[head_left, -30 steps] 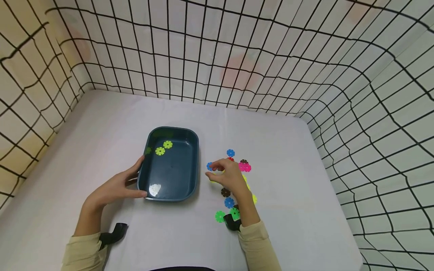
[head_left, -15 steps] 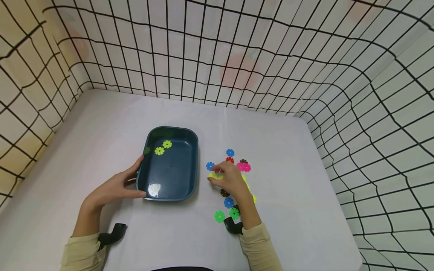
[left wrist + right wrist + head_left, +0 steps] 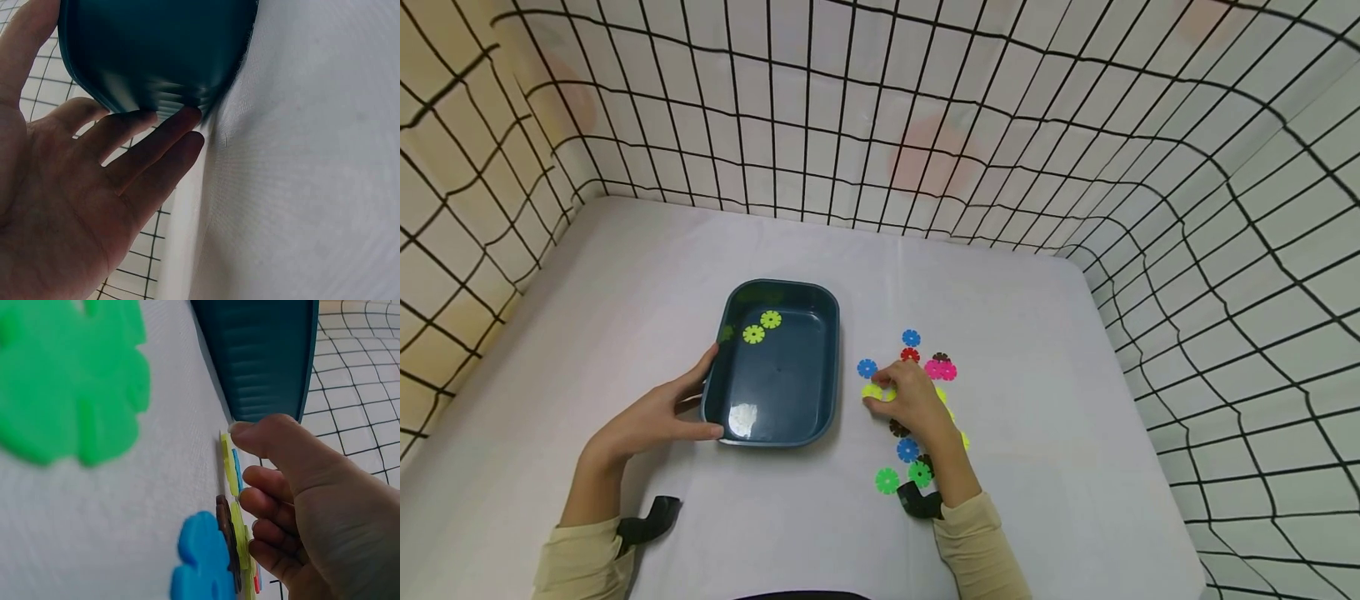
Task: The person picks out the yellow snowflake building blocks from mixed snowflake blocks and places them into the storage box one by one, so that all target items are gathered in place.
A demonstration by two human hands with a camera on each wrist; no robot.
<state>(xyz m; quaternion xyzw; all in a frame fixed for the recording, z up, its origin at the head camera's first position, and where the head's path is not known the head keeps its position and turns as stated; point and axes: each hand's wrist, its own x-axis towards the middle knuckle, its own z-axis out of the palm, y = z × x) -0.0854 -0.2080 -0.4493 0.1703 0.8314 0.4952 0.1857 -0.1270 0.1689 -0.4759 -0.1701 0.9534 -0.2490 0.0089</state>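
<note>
A dark blue tray [image 3: 775,375] holds several yellow-green notched discs [image 3: 754,334] near its far left part. Against its left side, the left hand [image 3: 658,417] rests with thumb and fingers spread along rim and wall; the left wrist view shows fairly straight fingers [image 3: 153,147] on the outer wall. Right of the tray, the right hand [image 3: 917,404] is low over the loose discs, thumb and fingers bent with a gap between them. A yellow disc [image 3: 872,392] lies by its fingertips. In the right wrist view the thumb [image 3: 275,440] is beside a yellow disc [image 3: 229,465], and nothing is visibly held.
Around the right hand lie blue [image 3: 867,367], red [image 3: 910,355], pink [image 3: 940,369], brown [image 3: 899,428] and green [image 3: 887,481] discs, some partly covered by the hand or arm. A black wire grid [image 3: 805,179] borders the white table [image 3: 1045,433]. Both wrists carry black mounts.
The right hand has moved slightly right and toward the near edge, lower over the discs, uncovering more of the blue, red and yellow ones. The left hand and tray have barely moved.
</note>
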